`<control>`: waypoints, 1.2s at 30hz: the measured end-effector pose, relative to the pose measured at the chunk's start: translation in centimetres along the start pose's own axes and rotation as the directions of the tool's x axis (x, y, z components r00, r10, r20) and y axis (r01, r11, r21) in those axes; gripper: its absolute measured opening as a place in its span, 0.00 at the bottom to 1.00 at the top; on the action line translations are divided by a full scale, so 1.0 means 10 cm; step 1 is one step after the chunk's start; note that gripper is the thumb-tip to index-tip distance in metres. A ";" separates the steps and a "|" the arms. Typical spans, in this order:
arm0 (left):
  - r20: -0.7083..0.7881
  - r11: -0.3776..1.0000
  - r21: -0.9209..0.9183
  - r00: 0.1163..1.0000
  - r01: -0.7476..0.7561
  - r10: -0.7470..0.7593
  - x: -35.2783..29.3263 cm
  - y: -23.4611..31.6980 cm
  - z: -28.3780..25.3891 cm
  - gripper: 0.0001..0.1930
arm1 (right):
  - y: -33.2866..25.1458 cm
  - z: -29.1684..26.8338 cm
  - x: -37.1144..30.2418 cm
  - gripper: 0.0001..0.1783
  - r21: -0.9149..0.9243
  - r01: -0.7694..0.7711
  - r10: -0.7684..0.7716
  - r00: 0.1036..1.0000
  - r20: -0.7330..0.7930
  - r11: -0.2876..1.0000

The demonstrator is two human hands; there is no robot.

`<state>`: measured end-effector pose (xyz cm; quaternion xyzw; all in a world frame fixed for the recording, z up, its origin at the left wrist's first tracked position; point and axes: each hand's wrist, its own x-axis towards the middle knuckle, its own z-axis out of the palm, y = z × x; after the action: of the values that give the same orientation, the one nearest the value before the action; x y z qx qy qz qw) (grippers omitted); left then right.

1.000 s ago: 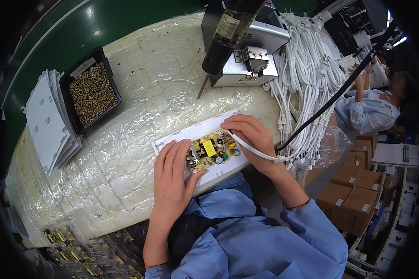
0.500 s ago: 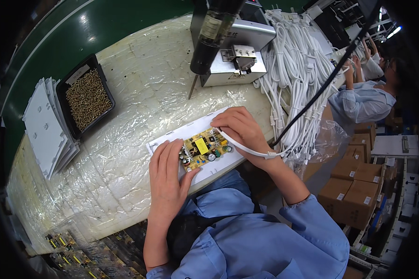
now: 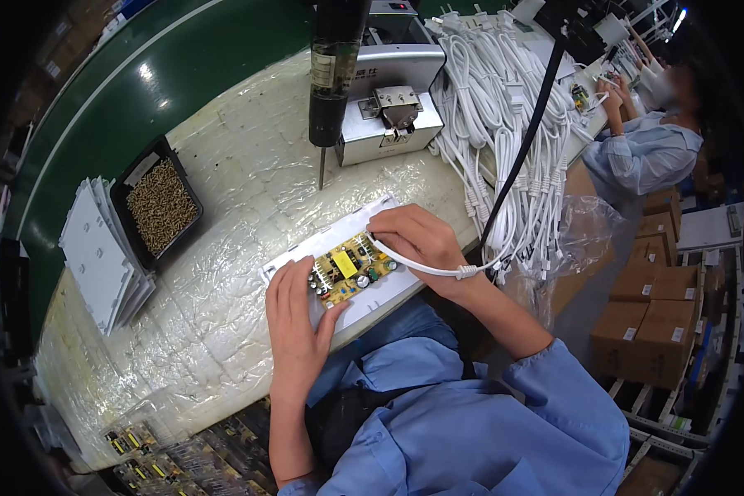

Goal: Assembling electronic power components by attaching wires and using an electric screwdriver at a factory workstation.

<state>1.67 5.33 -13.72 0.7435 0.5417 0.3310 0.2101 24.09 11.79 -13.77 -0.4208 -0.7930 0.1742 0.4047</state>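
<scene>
A tan circuit board with a yellow-wrapped transformer lies on a white plastic panel at the table's near edge. My left hand is closed around the board's left end, thumb on the near side and fingers on the far side. At its right end, my right hand has bent fingers pressed to the far corner. A white cable runs from that corner under my right hand and across the wrist. The cable's tip is hidden by the fingers.
A hanging electric screwdriver points down beyond the panel, beside a metal machine. To the left stand a black tray of screws and stacked white panels. Bundled white cables lie right; a co-worker sits beyond.
The view has shifted slightly, so the screwdriver and machine appear further left. Both hands keep their places on the circuit board.
</scene>
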 end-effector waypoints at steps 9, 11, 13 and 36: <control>0.010 0.999 0.027 1.000 0.017 -0.018 0.14 0.35 0.12 0.36 | 0.17 -0.35 0.07 0.09 -0.081 0.048 -0.046 0.999 0.023 0.996; 0.010 1.000 0.018 1.000 -0.002 0.002 0.12 0.50 0.16 0.36 | 0.18 -0.47 0.02 0.09 -0.111 0.055 -0.055 0.998 0.000 0.992; -0.006 0.998 0.005 0.998 0.058 -0.058 0.10 0.63 0.17 0.36 | 0.17 -0.58 -0.01 0.11 -0.052 0.087 -0.084 0.995 0.057 0.995; -0.361 0.928 -0.356 0.898 0.115 -0.250 -0.17 0.89 -0.19 0.17 | -0.11 -4.44 0.12 0.16 0.397 -0.030 0.332 0.606 -0.723 0.918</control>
<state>5.91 0.72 -6.91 0.5600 0.5793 0.5392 0.2451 58.15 9.28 14.67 -0.4557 -0.4485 0.1520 0.7537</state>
